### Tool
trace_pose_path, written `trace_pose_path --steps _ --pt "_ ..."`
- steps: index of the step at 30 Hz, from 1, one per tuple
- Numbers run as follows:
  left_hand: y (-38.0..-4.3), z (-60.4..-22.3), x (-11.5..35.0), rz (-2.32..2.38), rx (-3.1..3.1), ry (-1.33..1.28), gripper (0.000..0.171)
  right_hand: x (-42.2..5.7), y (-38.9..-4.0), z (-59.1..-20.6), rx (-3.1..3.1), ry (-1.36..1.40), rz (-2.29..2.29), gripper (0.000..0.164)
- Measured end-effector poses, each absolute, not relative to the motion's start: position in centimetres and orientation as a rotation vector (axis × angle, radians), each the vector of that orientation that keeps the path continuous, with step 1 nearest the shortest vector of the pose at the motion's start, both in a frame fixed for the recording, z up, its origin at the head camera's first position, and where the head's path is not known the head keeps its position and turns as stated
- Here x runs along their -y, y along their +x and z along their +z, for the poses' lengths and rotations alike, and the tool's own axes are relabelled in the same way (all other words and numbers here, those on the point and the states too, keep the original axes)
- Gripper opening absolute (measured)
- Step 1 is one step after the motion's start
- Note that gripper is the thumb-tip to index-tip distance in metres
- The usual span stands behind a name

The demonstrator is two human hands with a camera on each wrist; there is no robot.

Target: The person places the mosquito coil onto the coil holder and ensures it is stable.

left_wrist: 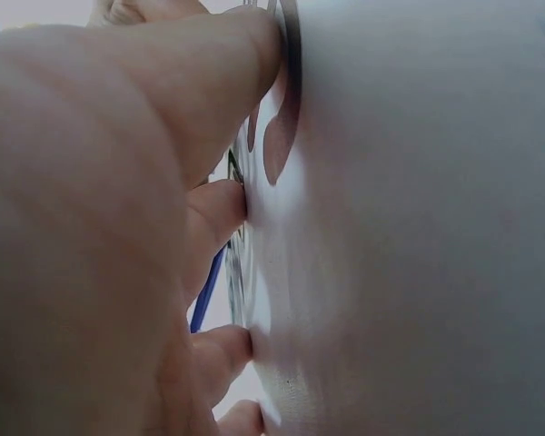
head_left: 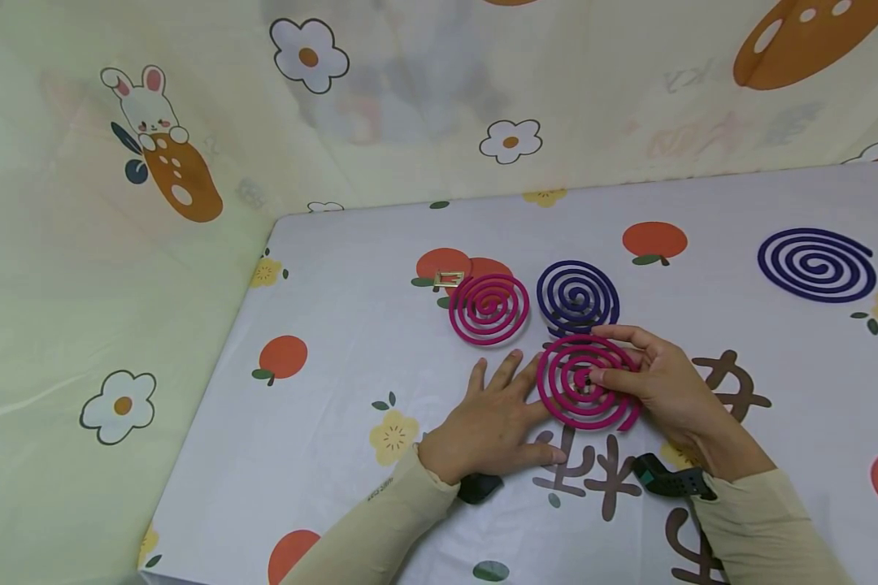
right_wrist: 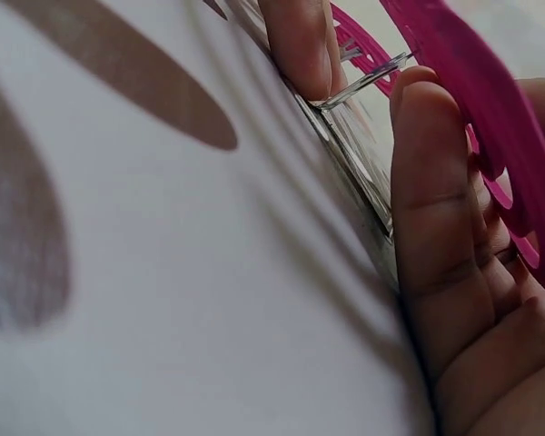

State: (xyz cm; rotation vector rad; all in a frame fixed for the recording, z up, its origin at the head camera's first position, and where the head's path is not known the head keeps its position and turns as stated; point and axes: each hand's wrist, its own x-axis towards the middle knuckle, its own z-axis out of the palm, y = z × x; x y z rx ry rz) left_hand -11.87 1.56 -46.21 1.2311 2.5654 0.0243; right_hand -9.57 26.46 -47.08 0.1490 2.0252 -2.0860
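Note:
A pink mosquito coil (head_left: pixel 580 377) is pinched in my right hand (head_left: pixel 662 390), thumb near its centre, raised slightly off the table. The right wrist view shows a flat metal coil stand (right_wrist: pixel 356 163) below it, its upright tab close to the coil; whether they touch I cannot tell. My left hand (head_left: pixel 486 431) lies palm down with fingers spread, one reaching under the coil's left edge. A fingertip (right_wrist: pixel 304 54) presses beside the stand's tab. Just behind the held coil lies a blue coil (head_left: pixel 575 294). Another pink coil (head_left: pixel 488 306) is left of that one.
A gold metal stand (head_left: pixel 449 279) lies at the upper left edge of the other pink coil. Far right on the table is a second blue coil (head_left: pixel 817 262). The patterned tablecloth (head_left: pixel 351 325) meets printed curtains (head_left: pixel 410 162) at the back and left.

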Motion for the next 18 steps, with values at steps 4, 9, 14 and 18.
trace_pose_path --steps 4,9,14,18 --pt "-11.87 -46.18 -1.53 0.031 -2.565 1.235 0.073 -26.46 -9.57 -47.08 -2.037 0.142 -2.078 0.063" --pt "-11.87 -46.16 -1.50 0.029 -2.567 1.242 0.073 -26.45 -9.53 -47.02 -2.054 0.132 -2.072 0.061" --pt "-11.89 -46.16 -1.52 0.025 -2.565 1.235 0.073 -26.45 -9.50 -46.93 -2.058 0.125 -2.079 0.061" --pt "-11.89 -46.16 -1.56 0.021 -2.563 1.229 0.074 -26.47 -9.48 -46.90 -2.086 0.110 -2.056 0.060"
